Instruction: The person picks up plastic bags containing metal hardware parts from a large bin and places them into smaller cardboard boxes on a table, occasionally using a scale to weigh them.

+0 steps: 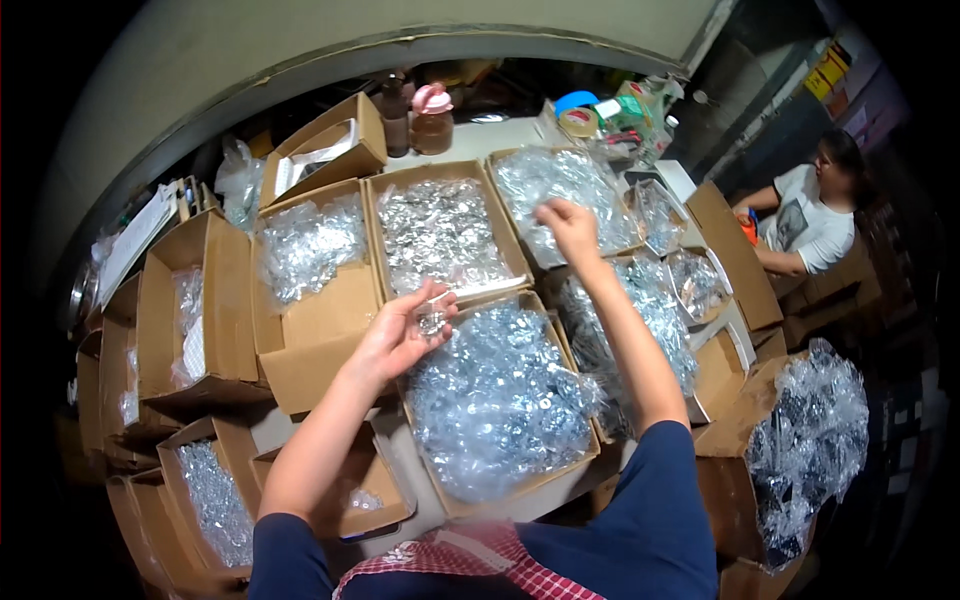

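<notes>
My left hand (400,335) is turned partly palm up, its fingers curled around a small see-through packet (432,318) with shiny pieces in it. It hovers where the box of silvery packets (440,225) meets the nearer box of bagged bluish metal parts (500,390). My right hand (572,230) is over the far box of plastic-wrapped pieces (550,180), thumb and fingers pinched together. Whatever lies between those fingertips is too small to make out. Beneath my right forearm is another box of bagged metal parts (640,320).
A half-filled cardboard box (325,320) stands left of my left hand, with several more boxes beyond. At the back are a pink-lidded jar (432,120) and tape rolls (578,120). A bulging plastic-lined box (805,440) is at right. A person (810,215) sits at far right.
</notes>
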A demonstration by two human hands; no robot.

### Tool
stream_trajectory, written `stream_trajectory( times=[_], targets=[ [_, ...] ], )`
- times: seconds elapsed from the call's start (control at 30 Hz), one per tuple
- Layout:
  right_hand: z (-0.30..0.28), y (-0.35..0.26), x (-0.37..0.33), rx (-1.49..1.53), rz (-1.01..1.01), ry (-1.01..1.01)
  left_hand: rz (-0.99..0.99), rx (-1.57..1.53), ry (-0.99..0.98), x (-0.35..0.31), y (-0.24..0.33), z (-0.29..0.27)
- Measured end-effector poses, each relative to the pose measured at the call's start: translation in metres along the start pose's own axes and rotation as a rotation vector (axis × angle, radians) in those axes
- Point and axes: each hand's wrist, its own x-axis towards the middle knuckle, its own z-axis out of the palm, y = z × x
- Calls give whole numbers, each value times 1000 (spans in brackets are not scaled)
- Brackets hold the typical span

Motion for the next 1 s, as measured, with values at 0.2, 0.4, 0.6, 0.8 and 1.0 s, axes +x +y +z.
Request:
stream_trajectory(
  times=[0.2, 0.4, 0.6, 0.8, 1.0],
  targets=[
    [-4, -147, -87, 99, -747, -768, 68, 150, -26, -14, -18, 16],
    [-160, 26, -57, -1379, 308, 64, 226, 34, 85, -51, -3, -11],
    [-157, 3, -104, -645, 87, 276, 420, 58, 294, -154, 9, -59],
    [-104, -65, -134, 1415, 631, 66, 546, -139, 443, -226, -16, -128],
    [-75, -115, -147, 1187, 642, -308, 406, -196, 482, -252, -64, -146]
  ],
)
